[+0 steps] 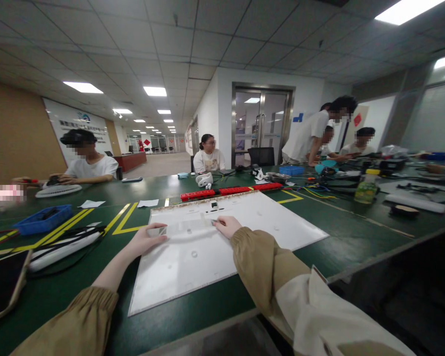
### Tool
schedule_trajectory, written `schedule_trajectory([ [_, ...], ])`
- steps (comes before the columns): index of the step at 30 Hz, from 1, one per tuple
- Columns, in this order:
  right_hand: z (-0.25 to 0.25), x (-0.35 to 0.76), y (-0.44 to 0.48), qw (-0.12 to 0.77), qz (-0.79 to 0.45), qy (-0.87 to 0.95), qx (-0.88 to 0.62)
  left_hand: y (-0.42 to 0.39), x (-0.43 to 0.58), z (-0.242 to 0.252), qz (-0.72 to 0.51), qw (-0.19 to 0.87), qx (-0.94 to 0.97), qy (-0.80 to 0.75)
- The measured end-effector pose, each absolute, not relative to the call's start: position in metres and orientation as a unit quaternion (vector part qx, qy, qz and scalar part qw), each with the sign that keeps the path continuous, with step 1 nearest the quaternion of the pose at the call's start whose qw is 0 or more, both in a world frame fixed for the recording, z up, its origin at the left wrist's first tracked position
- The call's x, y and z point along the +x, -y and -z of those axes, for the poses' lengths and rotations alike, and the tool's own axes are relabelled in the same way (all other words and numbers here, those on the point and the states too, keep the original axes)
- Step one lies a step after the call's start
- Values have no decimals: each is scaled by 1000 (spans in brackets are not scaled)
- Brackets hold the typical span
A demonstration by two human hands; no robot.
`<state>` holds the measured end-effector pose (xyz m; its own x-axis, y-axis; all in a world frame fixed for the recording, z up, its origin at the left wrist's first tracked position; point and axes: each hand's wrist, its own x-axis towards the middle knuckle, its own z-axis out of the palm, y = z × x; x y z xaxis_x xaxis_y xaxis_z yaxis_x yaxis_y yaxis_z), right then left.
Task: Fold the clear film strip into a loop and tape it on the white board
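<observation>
A large white flat panel (193, 277) with several faint round marks lies on the table in front of me. Over its far left part stretches a pale, see-through strip (189, 227) that looks like tape or film. My left hand (146, 241) has the strip's left end between thumb and fingers, at the panel's left edge. At the other end, my right hand (228, 226) pinches the strip between thumb and fingertips. Whether the strip touches the panel I cannot tell. Just beyond the strip is a small dark square (214, 204) on the panel.
Red strips (230, 191) run behind the panel on the green table (296, 269). A blue tray (44, 220), a white device with cables (65, 251) and a phone-like slab (7, 287) lie left. At right stands a bottle (367, 187). Several people are around the table.
</observation>
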<state>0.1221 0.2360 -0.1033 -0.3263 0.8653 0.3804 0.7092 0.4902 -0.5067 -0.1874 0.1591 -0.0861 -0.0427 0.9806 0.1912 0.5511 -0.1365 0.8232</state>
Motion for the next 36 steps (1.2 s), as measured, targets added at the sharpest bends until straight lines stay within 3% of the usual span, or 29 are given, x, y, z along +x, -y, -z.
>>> schedule_trajectory([
  [7, 104, 122, -238, 310, -124, 805, -490, -165, -194, 98, -380, 207, 685, -586],
  [13, 103, 122, -237, 310, -127, 805, -490, -165, -194, 94, -371, 95, 743, -549],
  [36, 101, 123, -234, 291, -125, 807, -498, -164, -192, 91, -215, -39, 786, -579],
])
